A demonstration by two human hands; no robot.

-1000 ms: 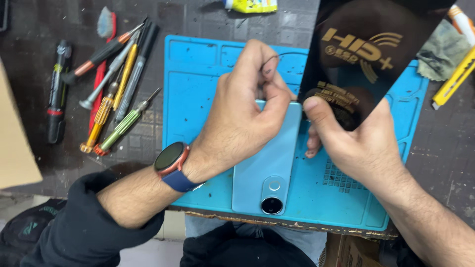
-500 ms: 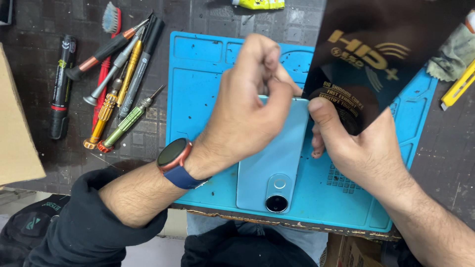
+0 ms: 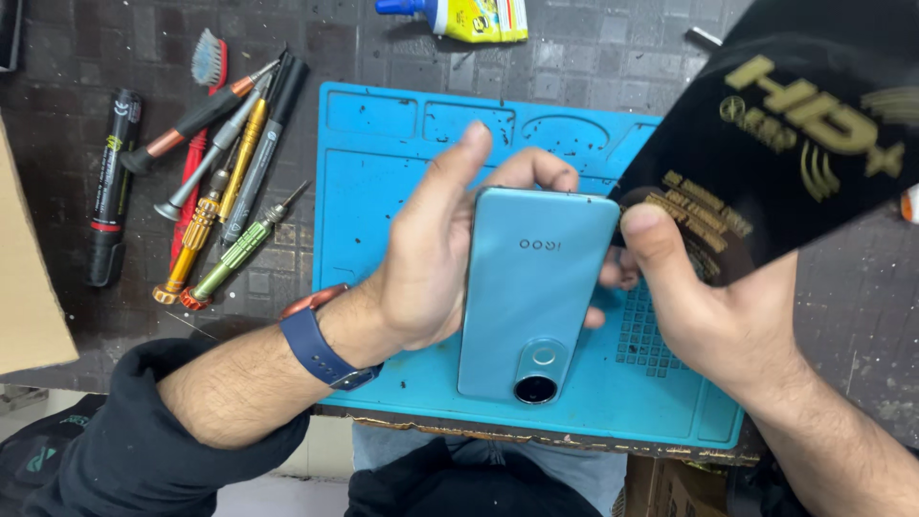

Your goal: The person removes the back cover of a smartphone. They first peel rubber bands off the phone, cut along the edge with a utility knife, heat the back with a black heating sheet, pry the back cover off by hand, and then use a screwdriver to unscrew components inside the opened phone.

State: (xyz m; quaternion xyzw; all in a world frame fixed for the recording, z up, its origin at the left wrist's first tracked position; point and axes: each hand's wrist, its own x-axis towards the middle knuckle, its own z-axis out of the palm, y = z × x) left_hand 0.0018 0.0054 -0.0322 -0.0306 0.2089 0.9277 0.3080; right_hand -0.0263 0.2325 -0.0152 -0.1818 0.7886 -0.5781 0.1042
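A light blue phone [image 3: 531, 292] lies back-up over the blue work mat [image 3: 383, 182], its round camera toward me. My left hand [image 3: 431, 258], with a blue watch on the wrist, grips the phone's left edge and top, fingers curled over the far end. My right hand [image 3: 708, 306] holds a black packet with gold print [image 3: 804, 144] and its fingers touch the phone's right edge.
Several screwdrivers [image 3: 225, 172], a black marker [image 3: 110, 182] and a small brush [image 3: 206, 62] lie left of the mat on the dark bench. A yellow glue tube [image 3: 459, 17] sits at the far edge. A cardboard piece [image 3: 29, 287] is at the left.
My left hand has come off the phone's back, where it pinched something small, and now grips the phone's side. The phone is fully visible and slightly raised. The black packet has shifted right.
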